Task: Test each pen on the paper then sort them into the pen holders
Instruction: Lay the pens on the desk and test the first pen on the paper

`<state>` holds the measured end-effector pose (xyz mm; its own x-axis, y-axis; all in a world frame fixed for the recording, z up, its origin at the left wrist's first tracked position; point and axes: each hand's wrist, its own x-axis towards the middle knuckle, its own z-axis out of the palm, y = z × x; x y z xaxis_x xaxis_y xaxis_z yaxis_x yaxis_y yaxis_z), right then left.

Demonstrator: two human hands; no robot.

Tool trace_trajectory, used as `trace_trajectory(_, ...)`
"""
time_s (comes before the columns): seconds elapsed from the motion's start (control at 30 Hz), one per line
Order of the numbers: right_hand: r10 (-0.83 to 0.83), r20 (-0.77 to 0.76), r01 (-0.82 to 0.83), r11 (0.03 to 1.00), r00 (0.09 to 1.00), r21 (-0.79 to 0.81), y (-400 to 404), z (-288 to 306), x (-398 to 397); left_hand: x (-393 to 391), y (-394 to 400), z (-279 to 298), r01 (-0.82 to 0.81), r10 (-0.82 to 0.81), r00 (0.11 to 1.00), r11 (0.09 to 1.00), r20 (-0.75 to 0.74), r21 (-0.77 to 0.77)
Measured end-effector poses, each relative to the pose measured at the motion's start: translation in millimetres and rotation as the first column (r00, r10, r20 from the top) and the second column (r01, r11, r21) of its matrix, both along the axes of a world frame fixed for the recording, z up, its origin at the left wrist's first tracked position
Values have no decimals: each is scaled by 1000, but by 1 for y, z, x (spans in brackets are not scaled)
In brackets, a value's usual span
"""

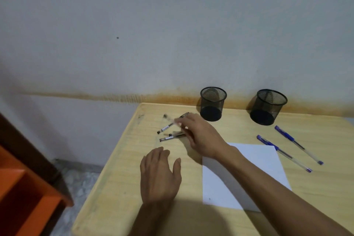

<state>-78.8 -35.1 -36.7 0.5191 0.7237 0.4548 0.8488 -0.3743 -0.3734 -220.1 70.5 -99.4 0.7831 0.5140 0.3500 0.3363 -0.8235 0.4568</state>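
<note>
On the pale wooden counter a white sheet of paper lies to the right of the middle, and the right forearm crosses over its near left part. The right hand reaches to the far left, over a small group of black-tipped clear pens – its fingers are curled above them, but motion blur hides whether they grip one, so I cannot tell. The left hand is just above or on the counter, nearer to the camera, palm down, with the fingers spread loosely and holding nothing. Two blue pens lie side by side at the right, one touching the far right corner of the paper. At the far edge, near the wall, stand two black mesh pen holders – the left holder and the right holder, well apart.
</note>
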Motion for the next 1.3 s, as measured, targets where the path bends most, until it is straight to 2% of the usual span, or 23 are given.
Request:
trace_trajectory(0.07,-58,-228,114,965,972,236,-10,23,-13,-4,-1,7,39,-33,997,995,72,-88)
trace_trajectory(0.13,-88,-442,280,877,893,390,-31,43,-28,-11,-8,25,86,-50,982,977,181,-196)
trace_trajectory(0.27,-4,-665,496,669,747,553,-86,59,-59,-22,-38,66,259,-179,934,935,309,-241)
trace_trajectory(0.33,37,-723,556,613,690,562,-109,60,-75,-18,-57,81,358,-287,898,917,335,-175)
trace_trajectory(0.57,97,-786,641,521,611,563,-165,48,-98,-2,-114,86,419,-450,840,893,303,165)
trace_trajectory(0.67,90,-802,656,526,591,542,-178,45,-101,5,-125,81,426,-505,813,855,289,296)
trace_trajectory(0.77,69,-821,661,556,567,504,-189,40,-96,9,-129,75,450,-546,796,823,262,348)
trace_trajectory(0.87,62,-817,623,615,574,484,-196,35,-92,9,-136,77,494,-566,789,816,239,301)
trace_trajectory(0.93,96,-817,628,590,569,507,-199,36,-86,6,-136,79,525,-563,790,826,245,204)
trace_trajectory(1.03,234,-790,723,318,567,613,-227,47,-59,-6,-106,78,440,-413,871,897,265,-46)
trace_trajectory(1.07,249,-771,730,252,586,636,-238,53,-49,-11,-92,77,370,-336,911,922,237,-116)
trace_trajectory(1.1,254,-759,727,224,600,649,-247,58,-42,-14,-79,76,303,-269,942,939,201,-163)
trace_trajectory(1.17,262,-751,704,263,606,660,-250,63,-39,-16,-58,71,192,-166,975,963,146,-189)
trace_trajectory(1.3,266,-777,695,348,571,629,-216,51,-48,1,-26,59,84,-80,996,994,45,-75)
